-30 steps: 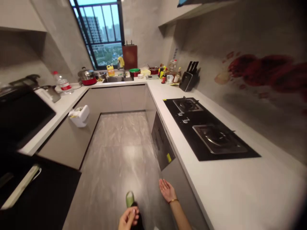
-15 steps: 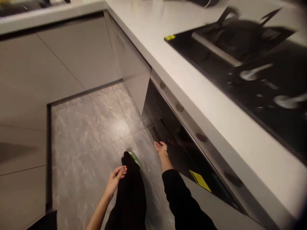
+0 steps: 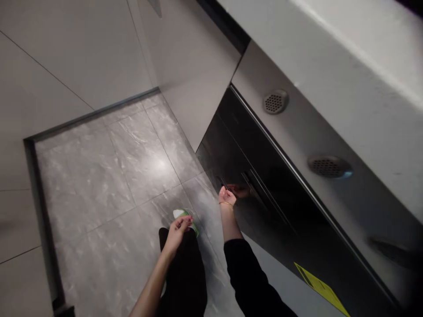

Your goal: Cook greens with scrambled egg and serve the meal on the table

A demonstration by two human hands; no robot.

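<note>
My right hand (image 3: pixel 227 196), with a thin bracelet at the wrist, reaches low against a glossy black drawer front (image 3: pixel 214 154). Its fingers are curled at the lower recessed drawer handle (image 3: pixel 223 181), and the palm partly hides that handle. Above it runs a second, longer handle (image 3: pixel 259 187) in the black front. My left hand (image 3: pixel 180 226) hovers over my bent knee, thumb and fingers drawn together, with nothing visible in them.
White cabinet doors (image 3: pixel 194 66) stand ahead and to the left, above grey floor tiles (image 3: pixel 99 185). The pale countertop edge (image 3: pixel 330 66) juts out on the right, over a grey panel with round vents (image 3: pixel 276 101). A yellow label (image 3: pixel 319 286) is stuck on the black front.
My view has dropped and come closer to the black front; the cooktop has left the picture. My right hand has come up to the lower handle. My left hand has shifted right over the knee.
</note>
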